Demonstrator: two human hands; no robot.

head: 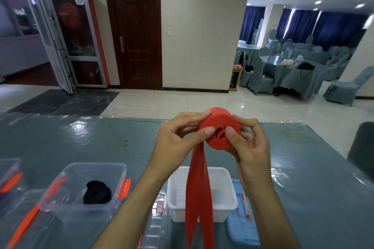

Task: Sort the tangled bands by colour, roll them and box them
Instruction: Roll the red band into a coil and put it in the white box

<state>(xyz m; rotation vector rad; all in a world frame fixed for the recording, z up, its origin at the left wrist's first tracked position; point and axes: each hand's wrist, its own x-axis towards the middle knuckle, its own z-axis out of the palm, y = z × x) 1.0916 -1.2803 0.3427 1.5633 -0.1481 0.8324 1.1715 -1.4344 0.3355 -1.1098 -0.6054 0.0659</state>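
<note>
A red band [219, 121] is partly wound into a thick roll held up above the table. My left hand [178, 139] grips the roll's left side, thumb on its face. My right hand [250, 143] grips the right side, thumb pressed near the centre hole. The unrolled tail of the band [199, 194] hangs down in two strips past a white open box [228, 204]. A rolled black band [97, 192] lies inside a clear box with orange clips [66, 206] at the lower left.
A blue lid [242, 226] lies right of the white box. Clear lids with orange clips [22, 224] lie at the left. The table wears a grey-blue cloth under plastic [81, 139]. A dark chair back [362, 147] stands at the right edge.
</note>
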